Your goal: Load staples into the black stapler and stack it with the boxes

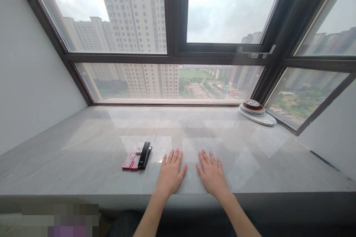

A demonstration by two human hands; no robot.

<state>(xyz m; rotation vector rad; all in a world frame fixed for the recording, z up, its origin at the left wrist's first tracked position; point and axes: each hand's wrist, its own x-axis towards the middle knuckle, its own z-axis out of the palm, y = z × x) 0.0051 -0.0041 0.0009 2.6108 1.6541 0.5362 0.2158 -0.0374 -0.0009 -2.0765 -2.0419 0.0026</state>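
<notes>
The person rests both hands flat on the desk (83,148), which is a wide stone sill under the window. The left hand (169,174) and the right hand (213,174) lie palm down, close to each other but not touching, with the fingers spread and pointing toward the glass. Neither hand holds anything.

Just to the left of the left hand there is a black stapler (144,154), lying lengthwise (its long side points away from the person). It is near the hand but clearly apart from it. Directly beside the stapler, on the side far from the hands, lie some small red and white boxes (130,159); two are side by side next to the stapler's nearer half, and one more is a little further toward the window. They seem to touch the stapler.

Far from the right hand, toward the right corner of the window, a stack of round flat plates (257,113) sits on the sill.
</notes>
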